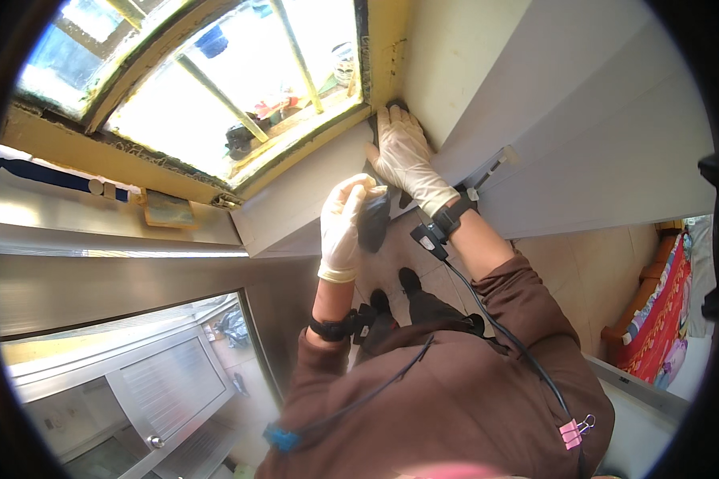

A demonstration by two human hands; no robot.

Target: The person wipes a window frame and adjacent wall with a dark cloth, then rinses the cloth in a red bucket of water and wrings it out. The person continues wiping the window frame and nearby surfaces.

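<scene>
My right hand (403, 152), in a white glove, lies flat with fingers spread on a dark cloth (393, 106) pressed into the corner where the white window sill (295, 203) meets the wall. My left hand (342, 227), also gloved, is closed around a dark object (373, 219), perhaps a bottle or a bunched cloth, held just below the sill. Both wrists carry black straps with small devices.
A yellow-framed arched window (216, 88) with bars is above the sill. A white wall panel (583, 136) runs to the right. A metal cabinet with doors (168, 383) stands at lower left. Tiled floor (583, 271) and a red patterned fabric (663, 311) lie at right.
</scene>
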